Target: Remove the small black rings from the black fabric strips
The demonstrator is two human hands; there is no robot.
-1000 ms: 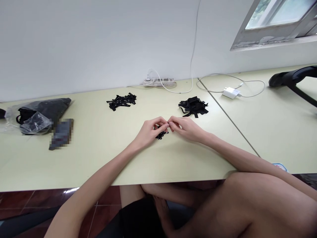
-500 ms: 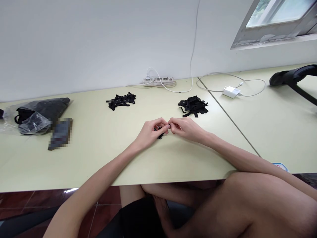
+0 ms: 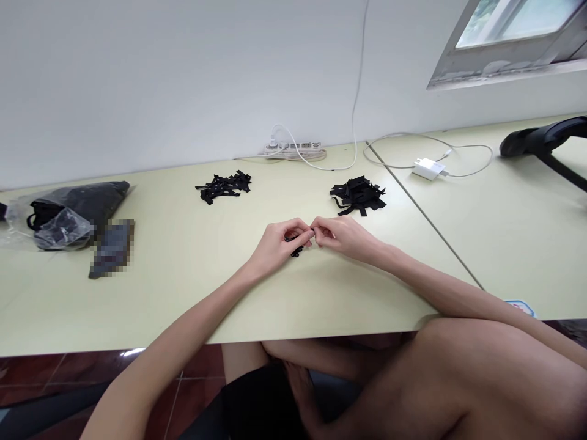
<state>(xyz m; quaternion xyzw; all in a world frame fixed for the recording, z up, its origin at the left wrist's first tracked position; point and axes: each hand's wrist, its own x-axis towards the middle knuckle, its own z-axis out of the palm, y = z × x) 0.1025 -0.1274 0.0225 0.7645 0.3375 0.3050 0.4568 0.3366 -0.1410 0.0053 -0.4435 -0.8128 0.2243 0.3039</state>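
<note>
My left hand [image 3: 288, 238] and my right hand [image 3: 337, 232] meet above the table, fingertips almost touching. Thumb and forefinger of each are pinched together on a small black piece [image 3: 312, 230]. Fingers cover most of it, so its exact kind does not show. Below my left hand lies a little heap of small black ring-like parts [image 3: 296, 252], partly hidden by the fingers. A pile of short black fabric strips [image 3: 358, 195] lies beyond my right hand. Farther left is a second pile of black strips [image 3: 223, 186], with small holes or fittings on them.
At the left lie a clear plastic bag with black contents [image 3: 68, 214] and a blurred dark item [image 3: 113, 247]. A power strip [image 3: 293, 150] with white cables sits by the wall. Right of the table seam are a white charger [image 3: 428, 168] and a black curved object [image 3: 545, 143].
Both hands keep almost the same place and pinch. The black piece between the fingertips shows slightly less than before.
</note>
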